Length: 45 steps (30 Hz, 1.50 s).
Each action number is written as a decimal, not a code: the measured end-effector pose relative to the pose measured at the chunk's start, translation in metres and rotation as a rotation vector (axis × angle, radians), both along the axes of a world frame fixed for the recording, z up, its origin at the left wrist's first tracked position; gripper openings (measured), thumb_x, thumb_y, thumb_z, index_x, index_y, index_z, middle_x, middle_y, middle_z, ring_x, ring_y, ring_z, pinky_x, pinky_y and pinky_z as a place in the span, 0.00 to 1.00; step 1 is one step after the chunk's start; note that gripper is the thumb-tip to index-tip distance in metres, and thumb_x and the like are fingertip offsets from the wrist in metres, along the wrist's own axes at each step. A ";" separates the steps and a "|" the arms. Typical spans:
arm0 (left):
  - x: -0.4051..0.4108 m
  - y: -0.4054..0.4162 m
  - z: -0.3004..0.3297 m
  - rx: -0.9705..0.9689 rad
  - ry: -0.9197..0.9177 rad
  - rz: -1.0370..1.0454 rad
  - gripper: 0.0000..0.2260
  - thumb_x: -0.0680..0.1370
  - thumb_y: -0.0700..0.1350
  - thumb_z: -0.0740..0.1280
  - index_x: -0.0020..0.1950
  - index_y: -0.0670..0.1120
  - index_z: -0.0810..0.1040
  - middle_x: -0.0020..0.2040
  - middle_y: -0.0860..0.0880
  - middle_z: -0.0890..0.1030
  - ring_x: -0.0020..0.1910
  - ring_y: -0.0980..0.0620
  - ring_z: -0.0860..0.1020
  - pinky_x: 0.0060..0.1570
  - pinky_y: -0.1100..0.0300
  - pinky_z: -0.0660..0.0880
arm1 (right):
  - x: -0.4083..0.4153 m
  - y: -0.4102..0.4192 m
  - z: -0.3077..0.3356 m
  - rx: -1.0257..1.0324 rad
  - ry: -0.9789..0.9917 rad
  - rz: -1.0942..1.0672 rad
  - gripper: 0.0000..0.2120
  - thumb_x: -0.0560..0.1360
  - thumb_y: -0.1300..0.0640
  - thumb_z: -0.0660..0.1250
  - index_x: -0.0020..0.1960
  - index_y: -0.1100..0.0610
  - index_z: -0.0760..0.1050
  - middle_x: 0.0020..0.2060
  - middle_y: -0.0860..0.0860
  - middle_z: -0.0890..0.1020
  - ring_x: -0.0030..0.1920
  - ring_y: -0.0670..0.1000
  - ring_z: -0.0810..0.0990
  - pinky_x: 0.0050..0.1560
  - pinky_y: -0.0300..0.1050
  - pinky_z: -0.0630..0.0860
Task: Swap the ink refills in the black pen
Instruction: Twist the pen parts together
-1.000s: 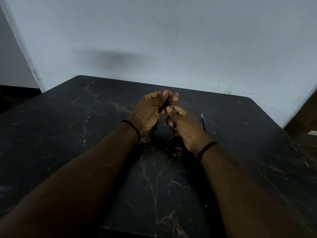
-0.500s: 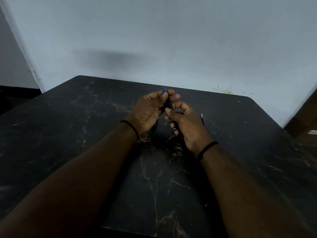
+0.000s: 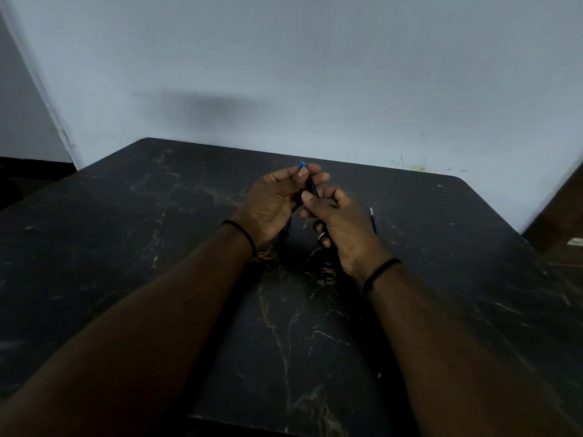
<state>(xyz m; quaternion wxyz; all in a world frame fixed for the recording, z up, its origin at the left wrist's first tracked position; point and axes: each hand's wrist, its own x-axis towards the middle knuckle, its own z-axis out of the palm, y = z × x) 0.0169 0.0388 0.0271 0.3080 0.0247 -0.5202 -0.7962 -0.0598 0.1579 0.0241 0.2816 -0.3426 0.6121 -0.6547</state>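
Both hands hold the black pen (image 3: 310, 186) above the middle of the dark marble table (image 3: 157, 234). My left hand (image 3: 274, 201) pinches the pen's upper end, where a blue tip (image 3: 302, 164) sticks out past the fingers. My right hand (image 3: 339, 222) grips the lower part of the barrel, which its fingers mostly hide. A loose ink refill (image 3: 373, 220), thin and blue with a white end, lies flat on the table just right of my right hand. Another dark piece (image 3: 287, 227) pokes out below my left palm; I cannot tell what it is.
A pale wall (image 3: 315, 74) rises directly behind the table's far edge. The rounded far right corner of the table (image 3: 460, 181) is near brown furniture (image 3: 561, 216). A black band sits on each wrist.
The pen's blue tip has come further out above my left fingers. My right hand has shifted slightly down along the barrel. The refill on the table has not moved.
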 end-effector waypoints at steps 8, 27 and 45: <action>-0.001 -0.002 -0.002 0.008 0.006 0.018 0.09 0.81 0.38 0.60 0.55 0.38 0.79 0.50 0.43 0.85 0.41 0.51 0.83 0.34 0.61 0.78 | -0.001 -0.002 -0.001 0.000 0.005 -0.018 0.06 0.81 0.52 0.65 0.47 0.53 0.78 0.33 0.45 0.82 0.29 0.43 0.70 0.24 0.36 0.65; -0.001 -0.002 -0.003 -0.002 0.009 0.000 0.09 0.81 0.38 0.61 0.56 0.38 0.79 0.50 0.42 0.85 0.49 0.47 0.84 0.40 0.59 0.80 | 0.002 -0.001 0.002 0.018 -0.008 -0.050 0.11 0.77 0.48 0.69 0.55 0.53 0.76 0.38 0.49 0.83 0.30 0.44 0.72 0.25 0.37 0.66; 0.002 -0.001 0.000 -0.003 0.000 0.044 0.09 0.81 0.38 0.62 0.57 0.38 0.79 0.51 0.41 0.84 0.51 0.45 0.83 0.40 0.57 0.80 | 0.008 0.002 0.005 -0.046 0.071 -0.076 0.06 0.80 0.55 0.67 0.55 0.55 0.78 0.39 0.52 0.81 0.26 0.36 0.74 0.26 0.30 0.68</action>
